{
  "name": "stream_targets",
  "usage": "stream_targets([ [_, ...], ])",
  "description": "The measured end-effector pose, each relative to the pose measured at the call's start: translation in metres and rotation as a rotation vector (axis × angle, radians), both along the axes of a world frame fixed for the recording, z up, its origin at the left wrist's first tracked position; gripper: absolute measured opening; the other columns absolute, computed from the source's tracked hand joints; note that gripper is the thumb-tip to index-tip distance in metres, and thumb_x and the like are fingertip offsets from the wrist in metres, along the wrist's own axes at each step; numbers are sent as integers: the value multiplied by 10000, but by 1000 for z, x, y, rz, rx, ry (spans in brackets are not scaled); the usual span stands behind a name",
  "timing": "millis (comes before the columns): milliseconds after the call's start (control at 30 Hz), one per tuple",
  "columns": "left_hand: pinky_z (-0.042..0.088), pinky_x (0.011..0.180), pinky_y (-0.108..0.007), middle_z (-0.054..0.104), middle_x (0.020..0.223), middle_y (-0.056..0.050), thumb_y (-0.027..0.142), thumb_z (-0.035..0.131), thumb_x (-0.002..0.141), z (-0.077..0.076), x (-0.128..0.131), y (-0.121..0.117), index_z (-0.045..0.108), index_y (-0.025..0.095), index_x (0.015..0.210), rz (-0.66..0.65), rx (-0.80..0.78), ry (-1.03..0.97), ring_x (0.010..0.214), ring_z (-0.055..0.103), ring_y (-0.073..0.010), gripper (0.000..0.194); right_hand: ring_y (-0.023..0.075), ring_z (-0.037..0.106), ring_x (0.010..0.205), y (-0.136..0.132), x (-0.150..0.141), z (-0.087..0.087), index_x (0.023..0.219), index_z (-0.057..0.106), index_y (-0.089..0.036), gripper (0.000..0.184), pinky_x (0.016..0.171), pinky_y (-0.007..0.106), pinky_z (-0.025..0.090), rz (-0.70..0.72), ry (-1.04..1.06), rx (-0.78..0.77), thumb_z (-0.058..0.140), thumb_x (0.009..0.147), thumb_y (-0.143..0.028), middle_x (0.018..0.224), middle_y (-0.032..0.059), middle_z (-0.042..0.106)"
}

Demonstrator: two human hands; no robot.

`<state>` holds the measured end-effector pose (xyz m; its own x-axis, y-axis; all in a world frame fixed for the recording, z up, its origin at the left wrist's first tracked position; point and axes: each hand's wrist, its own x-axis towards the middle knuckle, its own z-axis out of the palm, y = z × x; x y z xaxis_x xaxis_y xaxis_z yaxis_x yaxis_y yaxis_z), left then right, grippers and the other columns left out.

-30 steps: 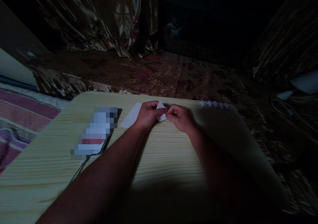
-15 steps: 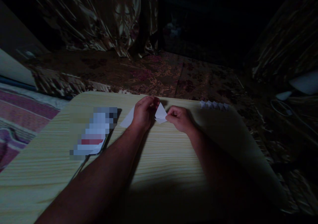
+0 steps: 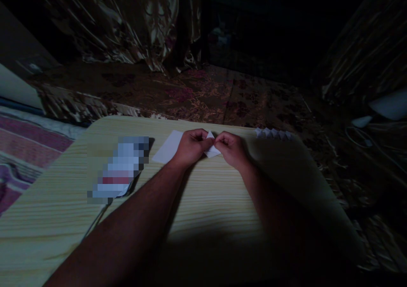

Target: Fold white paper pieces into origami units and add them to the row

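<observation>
A small white folded paper (image 3: 212,151) with a pointed top is held between my two hands near the far edge of the table. My left hand (image 3: 193,147) grips its left side, the thumb lying across its front. On the other side, my right hand (image 3: 229,149) pinches its right edge, with fingertips close to my left thumb. Part of the folded paper is hidden behind the fingers. Flat on the table beside my left hand lies a white sheet of paper (image 3: 167,147), partly covered by that hand.
Several small white folded paper pieces (image 3: 273,133) stand in a row at the far right of the wooden table (image 3: 203,210). At left lies a blurred-out flat device (image 3: 122,168) with a cable. A patterned cloth (image 3: 190,94) covers the surface behind the table.
My left hand has moved right and closed on the folded paper, its thumb now over the front. More of the white sheet shows. My right hand stays at the paper's right edge.
</observation>
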<state>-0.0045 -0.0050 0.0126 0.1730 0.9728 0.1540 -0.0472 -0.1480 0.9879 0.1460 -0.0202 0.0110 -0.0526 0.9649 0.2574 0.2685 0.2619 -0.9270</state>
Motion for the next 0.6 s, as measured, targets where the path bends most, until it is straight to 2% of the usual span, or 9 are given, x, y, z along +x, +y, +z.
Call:
stream_targets([
  [367,386,475,-225,615,574,-1,242,732,596,1,-1,3,635,144,635,115,-89,-203,483,522,-104,144,87,439,521,-1,1,4,631,571,-176,46,492,212,315,10,-10,-54,542,666,-178,551,-46,515],
  [600,368,454,-219,559,530,31,253,724,610,-1,-5,10,585,151,618,236,-115,-329,452,485,-87,173,88,451,498,0,5,1,648,551,-176,36,478,211,315,33,108,-96,547,679,-194,525,-51,500],
])
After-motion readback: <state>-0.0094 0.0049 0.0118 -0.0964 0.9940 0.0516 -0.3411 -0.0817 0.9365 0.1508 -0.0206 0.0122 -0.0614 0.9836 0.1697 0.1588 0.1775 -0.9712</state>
